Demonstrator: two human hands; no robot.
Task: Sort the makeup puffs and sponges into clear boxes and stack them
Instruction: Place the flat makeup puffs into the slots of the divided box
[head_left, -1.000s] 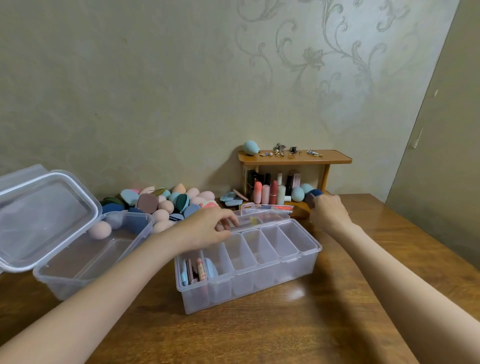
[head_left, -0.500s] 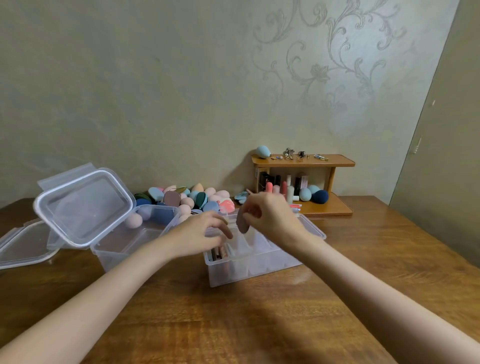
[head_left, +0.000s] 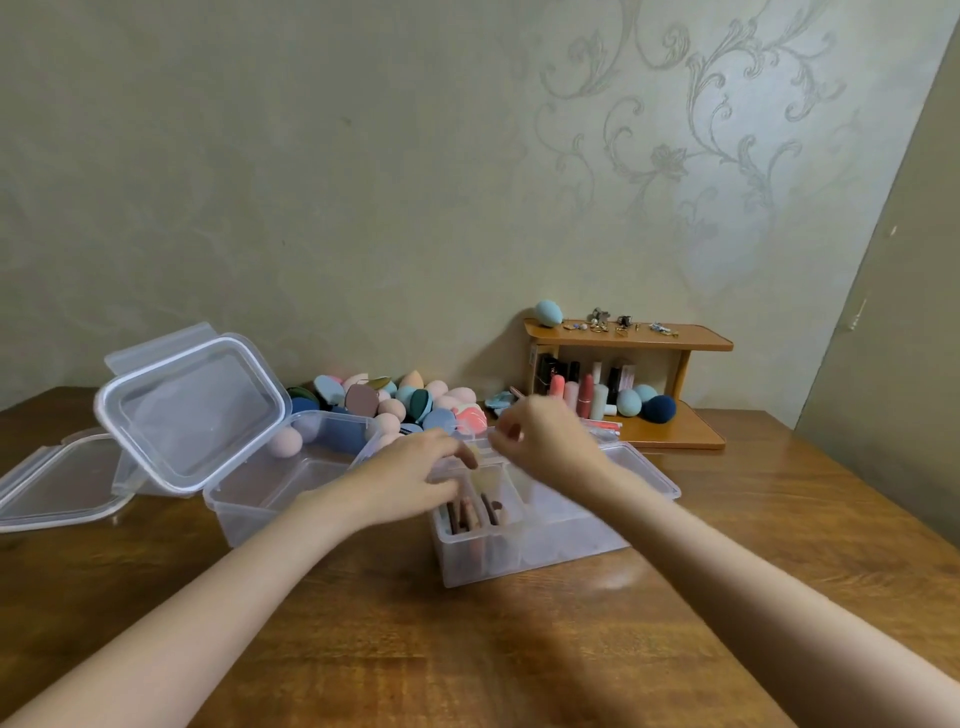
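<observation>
Clear boxes: two, a divided box (head_left: 540, 551) and a plain box (head_left: 291, 483) with hinged lid. Loose lid (head_left: 57, 483): one. Wooden shelf (head_left: 631, 340): one. Hands: two. Heaped sponges (head_left: 395, 402): too overlapped to count.

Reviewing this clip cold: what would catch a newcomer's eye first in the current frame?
Both hands meet over the divided clear box at centre, the left hand and right hand above its compartments, where flat brownish puffs stand on edge. Behind it, a colourful heap of sponges lies against the wall. To the left, a second clear box stands with its lid raised.
</observation>
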